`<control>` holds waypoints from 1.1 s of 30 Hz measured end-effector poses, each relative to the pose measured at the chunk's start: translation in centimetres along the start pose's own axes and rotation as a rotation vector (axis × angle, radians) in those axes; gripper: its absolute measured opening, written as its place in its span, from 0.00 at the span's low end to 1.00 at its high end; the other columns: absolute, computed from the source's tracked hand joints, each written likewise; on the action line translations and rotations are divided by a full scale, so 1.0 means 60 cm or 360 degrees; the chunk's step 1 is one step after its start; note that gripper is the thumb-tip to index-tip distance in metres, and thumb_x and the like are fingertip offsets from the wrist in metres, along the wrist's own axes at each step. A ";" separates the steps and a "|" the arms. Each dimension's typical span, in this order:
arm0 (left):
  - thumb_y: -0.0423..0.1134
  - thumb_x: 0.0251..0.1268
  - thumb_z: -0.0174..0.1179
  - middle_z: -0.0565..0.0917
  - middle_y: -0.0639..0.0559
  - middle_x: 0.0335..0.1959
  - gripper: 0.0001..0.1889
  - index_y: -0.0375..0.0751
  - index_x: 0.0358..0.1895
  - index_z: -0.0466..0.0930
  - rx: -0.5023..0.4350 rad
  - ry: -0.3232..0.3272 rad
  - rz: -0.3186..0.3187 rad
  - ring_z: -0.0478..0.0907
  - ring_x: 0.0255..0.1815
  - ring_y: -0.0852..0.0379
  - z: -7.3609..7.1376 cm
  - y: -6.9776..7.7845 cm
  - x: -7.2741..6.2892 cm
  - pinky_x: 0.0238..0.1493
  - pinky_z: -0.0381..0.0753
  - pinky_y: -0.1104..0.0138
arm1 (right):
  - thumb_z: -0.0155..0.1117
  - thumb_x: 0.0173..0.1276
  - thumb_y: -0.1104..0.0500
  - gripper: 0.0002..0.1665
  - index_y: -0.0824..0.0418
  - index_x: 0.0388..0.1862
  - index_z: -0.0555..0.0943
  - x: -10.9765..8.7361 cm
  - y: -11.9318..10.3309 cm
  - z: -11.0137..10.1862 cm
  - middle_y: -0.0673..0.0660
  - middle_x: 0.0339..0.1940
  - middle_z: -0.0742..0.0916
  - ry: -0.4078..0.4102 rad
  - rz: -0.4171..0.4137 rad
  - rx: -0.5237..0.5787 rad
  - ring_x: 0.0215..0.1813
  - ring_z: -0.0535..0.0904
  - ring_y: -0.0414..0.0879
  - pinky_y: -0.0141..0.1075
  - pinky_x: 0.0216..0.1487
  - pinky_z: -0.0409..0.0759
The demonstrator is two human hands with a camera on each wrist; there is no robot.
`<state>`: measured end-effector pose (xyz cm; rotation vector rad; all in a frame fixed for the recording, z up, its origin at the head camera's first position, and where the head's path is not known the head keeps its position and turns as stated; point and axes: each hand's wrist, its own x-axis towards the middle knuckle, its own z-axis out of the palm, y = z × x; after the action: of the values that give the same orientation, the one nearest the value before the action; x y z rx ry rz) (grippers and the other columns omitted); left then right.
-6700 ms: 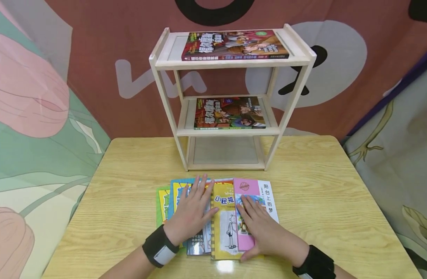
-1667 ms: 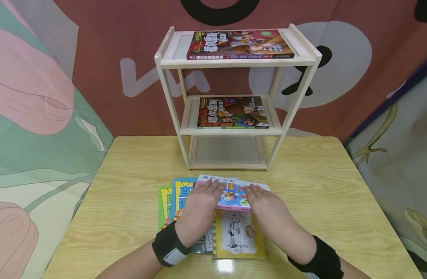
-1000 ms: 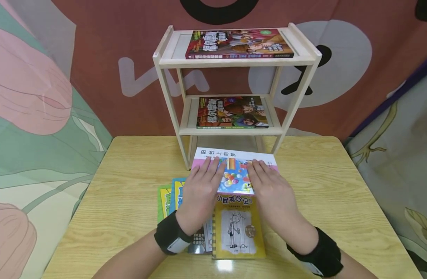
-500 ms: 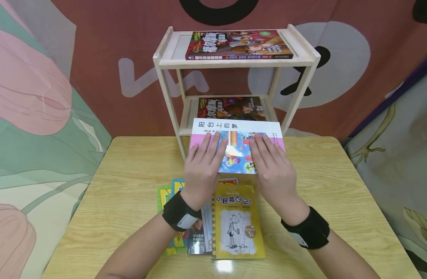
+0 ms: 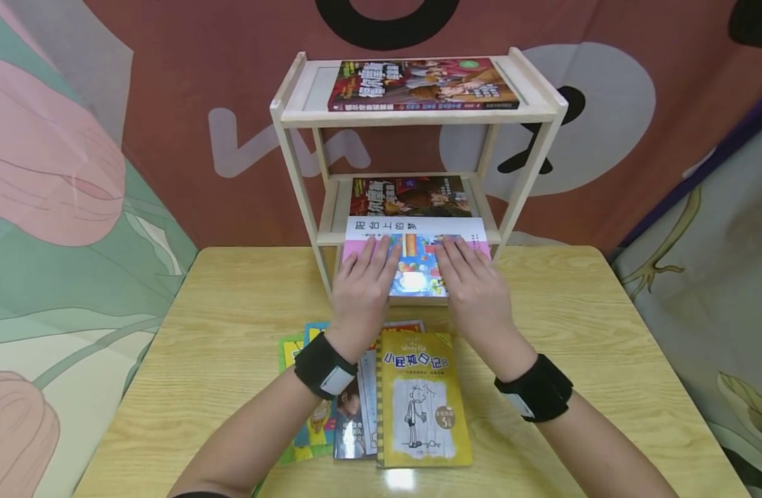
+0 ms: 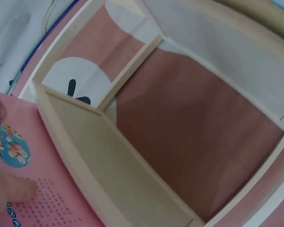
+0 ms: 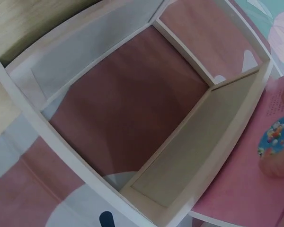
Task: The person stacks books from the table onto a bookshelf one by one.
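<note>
Both hands hold a pink and white book (image 5: 443,225) turned sideways, in front of the shelf rack's middle level. My left hand (image 5: 362,297) pinches its left end, fingers flat on the front cover; my right hand (image 5: 480,308) does likewise at the right end. Thumbs press the pink back cover, seen in the left wrist view on the book (image 6: 47,165) and in the right wrist view on the book (image 7: 241,189). The book hides the front of the middle level and much of the bottom one. It sits close to the wooden shelf rack (image 5: 418,119); contact is unclear.
One comic-style book (image 5: 424,84) lies on the rack's top level, another dark book (image 5: 412,194) on the middle level. Below the hands, a yellow book (image 5: 446,415) overlaps several fanned books, including a dark one (image 5: 349,443) and a green one (image 5: 287,349), on the wooden table (image 5: 574,311).
The pink and white book was turned sideways, lifted off the pile and carried forward to the rack. In the last half second it moved slightly away and appears smaller.
</note>
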<state>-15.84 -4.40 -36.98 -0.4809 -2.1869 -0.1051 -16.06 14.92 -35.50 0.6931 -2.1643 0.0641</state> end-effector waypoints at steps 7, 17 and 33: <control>0.35 0.62 0.62 0.77 0.46 0.61 0.21 0.44 0.60 0.76 -0.0080 -0.0148 -0.0019 0.74 0.62 0.48 -0.010 -0.006 0.013 0.57 0.76 0.56 | 0.70 0.55 0.69 0.33 0.66 0.62 0.74 0.012 0.010 -0.011 0.64 0.62 0.78 -0.0258 -0.0016 0.0144 0.65 0.73 0.59 0.49 0.62 0.73; 0.44 0.58 0.66 0.74 0.45 0.64 0.28 0.44 0.63 0.74 -0.0131 -0.0385 -0.0023 0.72 0.64 0.48 -0.018 -0.016 0.035 0.59 0.75 0.54 | 0.64 0.47 0.29 0.52 0.66 0.61 0.75 0.036 0.023 -0.015 0.65 0.61 0.78 -0.0385 -0.0047 0.0162 0.63 0.74 0.59 0.49 0.59 0.75; 0.75 0.48 0.51 0.78 0.42 0.59 0.46 0.39 0.60 0.75 -0.0222 -0.0481 0.0115 0.77 0.58 0.46 0.002 -0.054 0.090 0.52 0.80 0.58 | 0.58 0.58 0.32 0.45 0.64 0.64 0.73 0.080 0.060 0.002 0.64 0.63 0.77 -0.0600 -0.0032 0.0246 0.64 0.73 0.59 0.53 0.59 0.74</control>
<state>-20.10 -5.74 -32.52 -0.6915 -2.4642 -0.1549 -20.33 15.76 -31.34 0.8717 -2.5314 0.0975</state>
